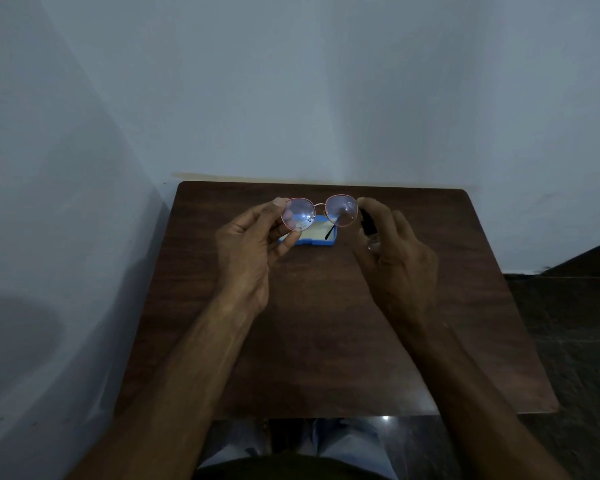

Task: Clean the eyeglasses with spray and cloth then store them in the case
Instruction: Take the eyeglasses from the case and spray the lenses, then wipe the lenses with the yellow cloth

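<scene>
Pink-rimmed eyeglasses raised just above the open blue case, pinched at one lens rim between thumb and fingers of left hand. Right hand to the right of the case, curled round a small dark spray bottle, nozzle close beside the other lens. Pale sheet inside the case: cloth or lining, not distinguishable. Step judged in hand: spraying the lenses. Next, probably: bottle set down beside the case, cloth taken up, gentle wiping without bending the thin frame.
</scene>
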A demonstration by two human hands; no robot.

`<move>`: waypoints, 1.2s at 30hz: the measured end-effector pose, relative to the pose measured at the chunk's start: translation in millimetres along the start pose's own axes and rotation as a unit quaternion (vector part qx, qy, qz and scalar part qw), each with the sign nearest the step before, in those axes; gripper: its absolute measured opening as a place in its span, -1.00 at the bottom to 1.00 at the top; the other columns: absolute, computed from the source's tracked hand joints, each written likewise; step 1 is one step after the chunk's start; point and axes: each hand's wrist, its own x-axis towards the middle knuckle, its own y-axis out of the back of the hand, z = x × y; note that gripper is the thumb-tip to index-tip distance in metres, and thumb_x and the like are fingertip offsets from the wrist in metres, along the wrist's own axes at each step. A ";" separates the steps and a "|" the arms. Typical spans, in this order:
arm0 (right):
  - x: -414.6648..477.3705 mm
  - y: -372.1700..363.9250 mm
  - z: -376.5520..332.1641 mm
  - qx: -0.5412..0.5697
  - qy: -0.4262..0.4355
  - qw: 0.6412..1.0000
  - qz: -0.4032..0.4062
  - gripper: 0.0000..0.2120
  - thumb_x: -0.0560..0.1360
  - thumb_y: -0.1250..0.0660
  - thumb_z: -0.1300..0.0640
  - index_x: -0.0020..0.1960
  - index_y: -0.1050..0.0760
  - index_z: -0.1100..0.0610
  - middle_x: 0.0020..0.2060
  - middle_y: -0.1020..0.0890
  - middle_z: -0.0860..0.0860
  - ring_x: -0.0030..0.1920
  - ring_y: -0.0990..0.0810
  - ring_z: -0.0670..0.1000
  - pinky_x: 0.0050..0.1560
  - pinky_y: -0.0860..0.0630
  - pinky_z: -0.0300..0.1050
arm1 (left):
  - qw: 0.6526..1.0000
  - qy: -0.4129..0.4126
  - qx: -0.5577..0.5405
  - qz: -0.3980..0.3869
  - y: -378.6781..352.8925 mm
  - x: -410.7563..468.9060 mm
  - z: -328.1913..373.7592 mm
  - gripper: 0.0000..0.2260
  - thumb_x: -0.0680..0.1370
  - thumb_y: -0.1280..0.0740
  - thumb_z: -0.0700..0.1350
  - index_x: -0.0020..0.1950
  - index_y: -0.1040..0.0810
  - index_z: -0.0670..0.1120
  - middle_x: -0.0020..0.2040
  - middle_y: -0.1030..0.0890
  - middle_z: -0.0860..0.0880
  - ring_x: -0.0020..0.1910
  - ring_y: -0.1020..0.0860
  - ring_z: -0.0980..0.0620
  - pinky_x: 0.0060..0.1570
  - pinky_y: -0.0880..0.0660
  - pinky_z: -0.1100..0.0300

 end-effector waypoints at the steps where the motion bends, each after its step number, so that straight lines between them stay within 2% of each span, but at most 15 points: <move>1: -1.8 -0.6 1.0 0.009 -0.001 1.000 0.005 -0.48 0.62 -0.43 0.10 0.50 -0.31 -0.10 0.16 -0.61 0.02 -0.13 -0.66 0.04 -0.26 -0.66 0.10 | 1.000 0.001 0.002 0.001 -0.8 0.4 -0.6 -0.79 0.59 -0.44 -0.19 0.20 -0.69 -0.21 -0.06 -0.71 -0.11 -0.04 -0.70 0.01 -0.16 -0.66 0.19; 3: -6.2 -1.8 1.8 0.027 -0.020 0.999 0.026 -0.44 0.62 -0.41 0.12 0.54 -0.27 -0.09 0.21 -0.63 0.03 -0.12 -0.68 0.04 -0.20 -0.66 0.06 | 1.000 0.004 0.004 0.000 -1.7 1.1 -2.1 -0.77 0.59 -0.44 -0.19 0.22 -0.68 -0.22 -0.04 -0.71 -0.12 -0.02 -0.70 0.00 -0.15 -0.66 0.19; 5: -9.7 -2.2 2.9 0.069 -0.073 0.994 0.046 -0.43 0.66 -0.36 0.10 0.59 -0.23 -0.05 0.30 -0.63 0.03 -0.06 -0.66 -0.06 -0.10 -0.60 -0.04 | 1.000 0.007 0.002 -0.007 -1.9 2.0 -4.9 -0.78 0.59 -0.44 -0.19 0.21 -0.69 -0.21 -0.04 -0.71 -0.12 -0.04 -0.70 0.02 -0.13 -0.67 0.18; 7: -15.7 -10.2 14.9 0.112 -0.130 0.983 0.063 -0.51 0.68 -0.32 0.08 0.57 -0.27 0.00 0.32 -0.62 0.03 0.04 -0.60 -0.15 -0.03 -0.56 -0.09 | 1.000 0.015 -0.005 -0.017 -2.0 2.4 -8.5 -0.81 0.60 -0.44 -0.18 0.18 -0.70 -0.20 -0.07 -0.71 -0.12 -0.08 -0.70 0.04 -0.11 -0.67 0.19; 10: -31.1 -33.3 49.1 0.164 -0.209 0.963 0.052 -0.67 0.70 -0.25 -0.03 0.44 -0.36 -0.03 0.13 -0.65 0.02 0.02 -0.67 0.03 -0.03 -0.66 0.18 | 0.998 0.037 -0.026 -0.034 -4.3 2.5 -14.4 -0.81 0.60 -0.43 -0.18 0.18 -0.70 -0.21 -0.13 -0.70 -0.08 -0.14 -0.68 0.06 -0.09 -0.67 0.20; 13: -47.9 -51.4 78.9 0.186 -0.271 0.944 0.010 -0.77 0.71 -0.26 -0.01 0.34 -0.35 -0.09 0.07 -0.62 -0.08 0.03 -0.66 -0.03 -0.01 -0.66 0.27 | 0.996 0.068 -0.036 -0.041 -7.7 0.4 -21.9 -0.86 0.61 -0.42 -0.19 0.12 -0.71 -0.20 -0.15 -0.72 -0.05 -0.20 -0.68 0.10 -0.12 -0.68 0.23; 16: -59.7 -64.1 101.9 0.199 -0.283 0.938 -0.016 -0.78 0.69 -0.28 0.11 0.22 -0.33 -0.16 0.04 -0.63 -0.21 -0.06 -0.66 -0.13 0.00 -0.65 0.23 | 0.994 0.092 -0.032 -0.050 -9.2 -3.7 -30.3 -0.91 0.61 -0.41 -0.20 0.02 -0.72 -0.14 -0.16 -0.73 -0.05 -0.24 -0.70 0.12 -0.14 -0.67 0.25; 19: -63.5 -74.8 119.1 0.219 -0.304 0.926 -0.039 -0.78 0.65 -0.27 0.09 0.25 -0.36 -0.11 0.08 -0.63 -0.25 -0.03 -0.69 -0.01 0.02 -0.64 0.28 | 0.993 0.105 -0.026 -0.051 -11.0 -6.1 -36.8 -0.91 0.61 -0.41 -0.20 0.02 -0.72 -0.15 -0.17 -0.74 -0.04 -0.25 -0.70 0.12 -0.15 -0.67 0.26; 21: -64.6 -80.8 125.5 0.214 -0.305 0.927 -0.049 -0.78 0.67 -0.27 0.13 0.28 -0.35 -0.02 0.22 -0.62 -0.19 0.10 -0.68 0.03 0.13 -0.62 0.28 | 0.993 0.108 -0.019 -0.052 -10.7 -7.0 -39.4 -0.89 0.61 -0.42 -0.18 0.08 -0.72 -0.17 -0.17 -0.74 -0.04 -0.23 -0.70 0.11 -0.15 -0.66 0.26; 24: -68.4 -88.2 134.1 0.216 -0.306 0.926 -0.053 -0.78 0.68 -0.27 0.13 0.23 -0.31 -0.10 0.35 -0.59 -0.07 0.17 -0.67 0.10 0.17 -0.62 0.25 | 0.992 0.108 -0.006 -0.057 -11.2 -7.4 -43.5 -0.87 0.61 -0.41 -0.18 0.11 -0.71 -0.17 -0.15 -0.74 -0.04 -0.20 -0.71 0.10 -0.13 -0.65 0.26; 27: -74.3 -93.9 138.8 0.211 -0.320 0.921 -0.064 -0.78 0.68 -0.28 0.18 0.25 -0.33 -0.01 0.32 -0.59 -0.04 0.16 -0.66 0.09 0.13 -0.62 0.11 | 0.992 0.109 0.001 -0.059 -12.7 -7.8 -46.5 -0.88 0.61 -0.41 -0.18 0.07 -0.72 -0.16 -0.17 -0.74 -0.03 -0.21 -0.71 0.11 -0.14 -0.65 0.26; 30: -79.5 -97.0 142.4 0.203 -0.340 0.916 -0.066 -0.79 0.67 -0.30 0.23 0.27 -0.36 0.14 0.26 -0.61 0.03 0.15 -0.63 0.08 -0.03 -0.48 -0.33 | 0.992 0.111 0.002 -0.056 -13.7 -8.8 -49.5 -0.88 0.61 -0.41 -0.19 0.09 -0.71 -0.18 -0.17 -0.74 -0.03 -0.21 -0.71 0.11 -0.14 -0.66 0.26; 31: -80.3 -97.4 143.2 0.207 -0.342 0.915 -0.061 -0.79 0.67 -0.30 0.25 0.27 -0.36 0.16 0.23 -0.60 0.04 0.13 -0.62 0.08 -0.06 -0.45 -0.41 | 0.992 0.112 0.002 -0.057 -13.8 -9.4 -50.7 -0.89 0.61 -0.41 -0.19 0.08 -0.71 -0.17 -0.17 -0.74 -0.03 -0.21 -0.71 0.11 -0.15 -0.66 0.26; 32: -81.4 -98.5 145.2 0.211 -0.343 0.914 -0.058 -0.78 0.66 -0.30 0.26 0.27 -0.36 0.17 0.21 -0.59 0.02 0.12 -0.62 0.08 -0.03 -0.46 -0.40 | 0.992 0.112 0.004 -0.057 -14.0 -9.8 -51.7 -0.89 0.61 -0.40 -0.20 0.07 -0.71 -0.17 -0.17 -0.74 -0.03 -0.22 -0.71 0.11 -0.15 -0.66 0.26; 36: -90.5 -100.4 154.4 0.215 -0.344 0.912 -0.069 -0.64 0.64 -0.38 0.12 0.37 -0.35 0.09 0.11 -0.59 -0.03 0.05 -0.64 0.01 0.05 -0.58 -0.04 | 0.992 0.115 0.010 -0.056 -13.8 -10.7 -56.3 -0.90 0.62 -0.39 -0.20 0.06 -0.71 -0.15 -0.15 -0.74 -0.04 -0.20 -0.71 0.11 -0.16 -0.66 0.26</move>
